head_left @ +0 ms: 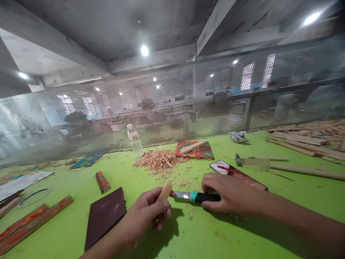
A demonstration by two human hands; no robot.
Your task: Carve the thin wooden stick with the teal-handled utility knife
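Sandpaper sheet (105, 215): lower left of the frame, flat on the green table (296, 201).
Left hand (149, 212): lower centre, fingers curled around a small wooden stick (164, 191).
Knife (196, 197): centre, blade pointing at the stick.
Right hand (233, 194): right of centre, closed on the knife handle.
Wood shavings (159, 161): piled behind, mid-frame.

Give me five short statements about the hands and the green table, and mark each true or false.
1. The left hand holds a small wooden piece. True.
2. The right hand grips a knife with a black handle. True.
3. The water bottle lies on its side. False: it stands upright.
4. The wood shavings are piled near the bottle. True.
5. The table is blue. False: it is green.
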